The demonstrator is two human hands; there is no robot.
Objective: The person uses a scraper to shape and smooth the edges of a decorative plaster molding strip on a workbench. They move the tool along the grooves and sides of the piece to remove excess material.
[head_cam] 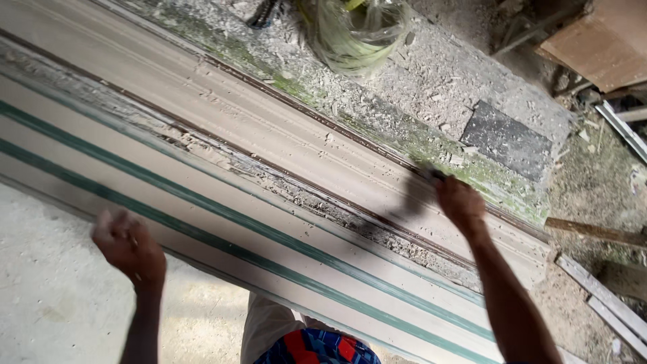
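Observation:
A long pale moulded board (222, 168) with two green stripes and a dusty groove runs diagonally from upper left to lower right. My left hand (128, 246) is curled at its near edge, blurred, and I cannot tell whether anything is in it. My right hand (459, 201) is closed around a small dark tool whose tip (431, 174) shows against the board's far strip. Blur hides the tool's shape.
A clear plastic bag (354, 30) lies on the dusty, mossy ground beyond the board. A dark slab (505, 138) sits to the right, with brown board (603, 44) and wood strips (603, 296) at the right edge. Pale concrete floor (47, 296) lies lower left.

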